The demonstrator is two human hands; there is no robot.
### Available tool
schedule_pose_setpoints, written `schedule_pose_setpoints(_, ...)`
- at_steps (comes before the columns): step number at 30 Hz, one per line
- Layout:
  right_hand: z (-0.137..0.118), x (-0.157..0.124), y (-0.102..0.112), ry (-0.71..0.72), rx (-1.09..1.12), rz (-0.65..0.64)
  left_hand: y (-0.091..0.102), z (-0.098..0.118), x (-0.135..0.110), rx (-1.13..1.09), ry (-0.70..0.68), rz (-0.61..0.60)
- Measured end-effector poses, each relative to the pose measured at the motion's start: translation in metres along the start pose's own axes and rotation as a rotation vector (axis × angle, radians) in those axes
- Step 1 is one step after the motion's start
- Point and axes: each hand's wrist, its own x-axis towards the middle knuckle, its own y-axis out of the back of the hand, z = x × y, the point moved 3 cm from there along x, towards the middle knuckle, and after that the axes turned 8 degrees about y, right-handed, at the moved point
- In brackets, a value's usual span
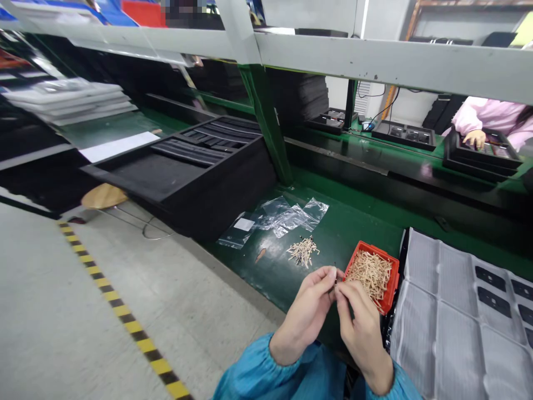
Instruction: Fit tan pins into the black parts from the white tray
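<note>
My left hand (313, 303) and my right hand (358, 316) meet fingertip to fingertip above the front of the green bench. Between their pinched fingers is a tiny dark piece (335, 282), mostly hidden and too small to name. Right behind my right hand stands a red bin (395, 283) full of thin tan strips (370, 273). A small loose pile of similar tan strips (303, 251), some with dark ends, lies on the bench beyond my left hand.
Clear plastic bags (287, 214) lie behind the pile. To the right is a grey compartment tray (452, 328) with several black flat parts (493, 301). A deep black tray stack (216, 183) stands left, near a stool (104, 195). Across the bench, a person's hand (475, 139) touches another tray.
</note>
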Motion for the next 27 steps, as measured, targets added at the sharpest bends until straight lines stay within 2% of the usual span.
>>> schedule_pose_setpoints(2,-0.002,0.0,0.003,-0.011,0.015,0.002,-0.002,-0.002,-0.001,0.058,-0.065,0.027)
schedule_pose_setpoints(5,-0.004,0.001,0.008,-0.028,0.028,0.031,-0.002,-0.003,-0.004,0.158,-0.234,0.099)
schedule_pose_setpoints(7,-0.006,0.001,0.011,-0.031,0.028,0.065,-0.003,0.0,-0.007,0.248,-0.333,0.105)
schedule_pose_setpoints(11,-0.01,0.001,0.017,-0.015,0.016,0.106,-0.007,0.002,-0.013,0.4,-0.405,0.036)
schedule_pose_setpoints(13,-0.013,-0.002,0.021,-0.008,0.013,0.094,-0.006,0.002,-0.013,0.414,-0.428,0.048)
schedule_pose_setpoints(16,-0.015,-0.009,0.029,0.016,0.007,0.063,0.002,0.005,-0.009,0.366,-0.474,0.154)
schedule_pose_setpoints(18,-0.01,-0.016,0.037,0.019,-0.039,0.093,0.009,0.011,-0.006,0.315,-0.522,0.236)
schedule_pose_setpoints(20,0.001,-0.023,0.045,-0.039,-0.134,0.143,0.013,0.019,-0.004,0.295,-0.563,0.278)
schedule_pose_setpoints(23,0.023,-0.031,0.053,-0.223,-0.265,0.157,0.01,0.024,-0.008,0.351,-0.565,0.257)
schedule_pose_setpoints(27,0.03,-0.033,0.054,-0.402,-0.152,0.129,-0.008,0.016,-0.016,0.495,-0.511,0.158)
